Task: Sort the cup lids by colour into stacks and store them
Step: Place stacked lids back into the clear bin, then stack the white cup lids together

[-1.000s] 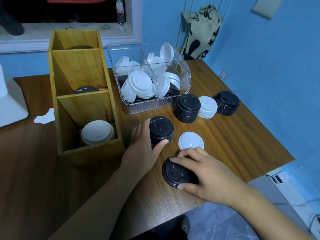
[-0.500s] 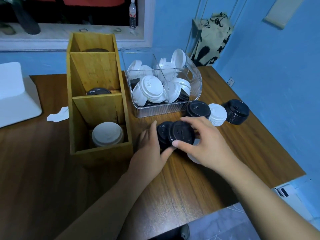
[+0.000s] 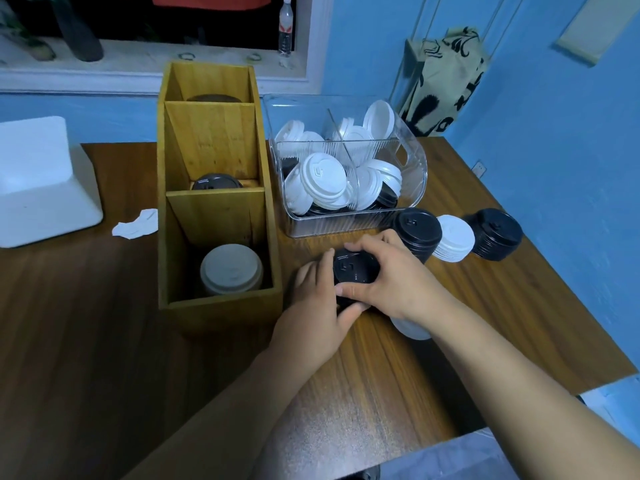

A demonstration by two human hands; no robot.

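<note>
Both hands meet on a short stack of black lids [image 3: 353, 270] at mid-table. My left hand [image 3: 317, 308] cups its left side, thumb under the front. My right hand [image 3: 391, 282] grips the top black lid from the right, fingers over its far rim. A single white lid [image 3: 410, 329] lies half hidden under my right wrist. Behind stand a taller black stack [image 3: 417, 233], a white stack [image 3: 453, 239] and another black stack [image 3: 498, 233]. The clear bin [image 3: 412, 161] holds several loose white and black lids.
A wooden three-compartment holder [image 3: 214, 306] stands left of my hands, with white lids [image 3: 231, 270] in the near slot and black lids [image 3: 216, 182] in the middle one. A white foam block [image 3: 41, 181] and a paper scrap [image 3: 135, 225] lie far left. The table edge runs right.
My right hand lifted a black lid from the near table, carried it left and set it onto the black stack held by my left hand. The view shifted slightly.
</note>
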